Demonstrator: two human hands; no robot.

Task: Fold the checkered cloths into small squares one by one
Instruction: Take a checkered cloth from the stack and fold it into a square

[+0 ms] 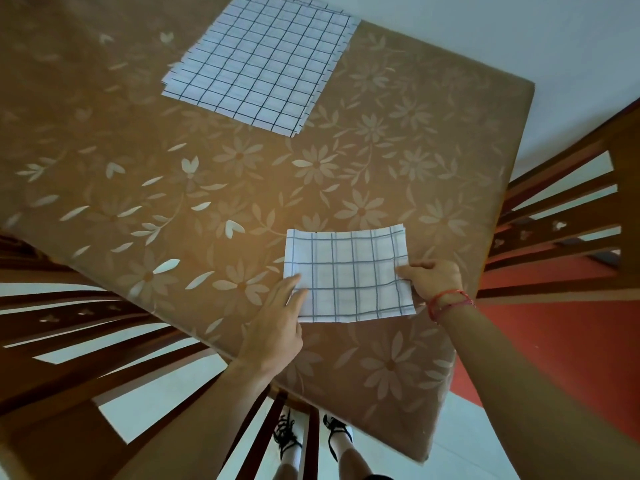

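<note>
Folded checkered cloth (349,275) on floral table (173,188).
Left hand (277,320) presses it, fingers straight; right hand (436,278) touches its edge, grip unclear.

**Edges and layers out of sight**

The far end of the stack of checkered cloths (258,64) runs off the top edge, and its layers are too fine to count. The right hand (437,279) covers the right edge of the folded cloth (349,275). Its thumb is hidden, so pinching or pressing cannot be told. The left hand (277,320) hides part of the left edge.

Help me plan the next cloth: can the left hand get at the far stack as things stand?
Probably yes: bare tablecloth lies between the left hand and the stack, and the hand only rests on the folded cloth.
</note>
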